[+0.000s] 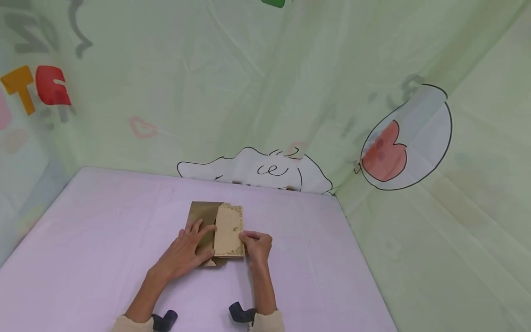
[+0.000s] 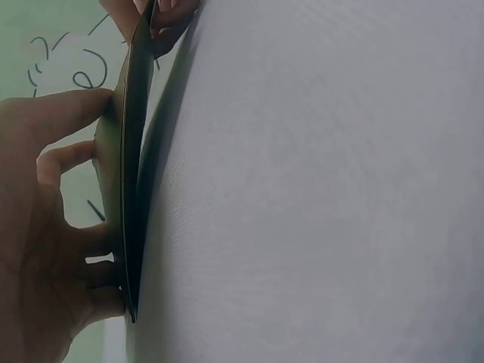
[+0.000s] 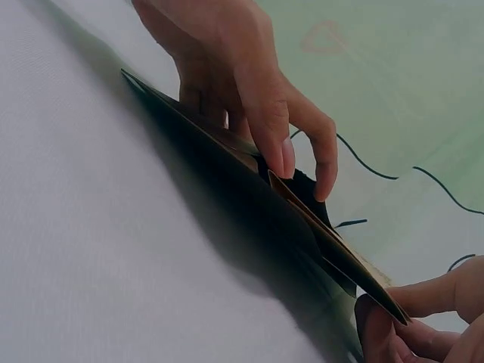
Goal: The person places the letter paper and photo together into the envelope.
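A cream card (image 1: 229,230) with ornate gold corners lies partly over a brownish-gold envelope (image 1: 206,210), its left side bordering the envelope's torn-looking edge. My right hand (image 1: 258,245) pinches the card's right edge between thumb and fingers. My left hand (image 1: 186,249) lies spread on the envelope, with its thumb and index fingertip at the card's left edge. The left wrist view shows the envelope (image 2: 132,174) edge-on, slightly raised from the table, under the fingertips of the left hand (image 2: 38,227). From the right wrist, the card (image 3: 363,272) slants up out of the envelope (image 3: 219,159).
Lilac-white cloth covers the table (image 1: 315,276). Behind and at the sides hang pale green curtains (image 1: 249,92) with printed drawings and letters. Dark wrist-worn devices (image 1: 242,313) sit by both sleeves.
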Demonstrator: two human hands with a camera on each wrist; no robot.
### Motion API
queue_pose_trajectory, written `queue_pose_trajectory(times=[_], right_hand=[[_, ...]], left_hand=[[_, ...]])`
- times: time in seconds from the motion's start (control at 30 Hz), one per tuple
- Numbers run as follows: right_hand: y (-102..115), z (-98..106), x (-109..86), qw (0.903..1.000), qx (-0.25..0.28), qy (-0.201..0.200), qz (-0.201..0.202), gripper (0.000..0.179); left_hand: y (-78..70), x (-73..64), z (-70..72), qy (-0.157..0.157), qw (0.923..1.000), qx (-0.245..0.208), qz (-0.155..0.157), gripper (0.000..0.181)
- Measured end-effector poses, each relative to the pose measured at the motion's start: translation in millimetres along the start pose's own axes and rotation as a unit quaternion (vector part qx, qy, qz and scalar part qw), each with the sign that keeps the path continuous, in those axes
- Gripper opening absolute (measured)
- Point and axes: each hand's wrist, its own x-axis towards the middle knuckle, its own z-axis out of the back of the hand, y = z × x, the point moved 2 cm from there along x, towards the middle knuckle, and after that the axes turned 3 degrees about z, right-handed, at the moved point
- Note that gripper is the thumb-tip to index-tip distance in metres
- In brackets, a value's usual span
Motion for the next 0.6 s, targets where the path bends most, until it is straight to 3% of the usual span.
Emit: queue_pose_trajectory(times=[0.3, 0.6], right_hand=[[-2.3, -10.6, -1.3, 0.9999, 0.008, 0.002, 0.010, 0.014], [2.6, -21.9, -5.6, 0.9941, -0.063, -0.029, 0.083, 0.009]], left_hand=[[1.4, 0.4, 0.4, 0.012, 0.9999, 0.000, 0.010, 0.067], [0.9, 1.3, 1.0, 0.011, 0.9999, 0.005, 0.010, 0.067]])
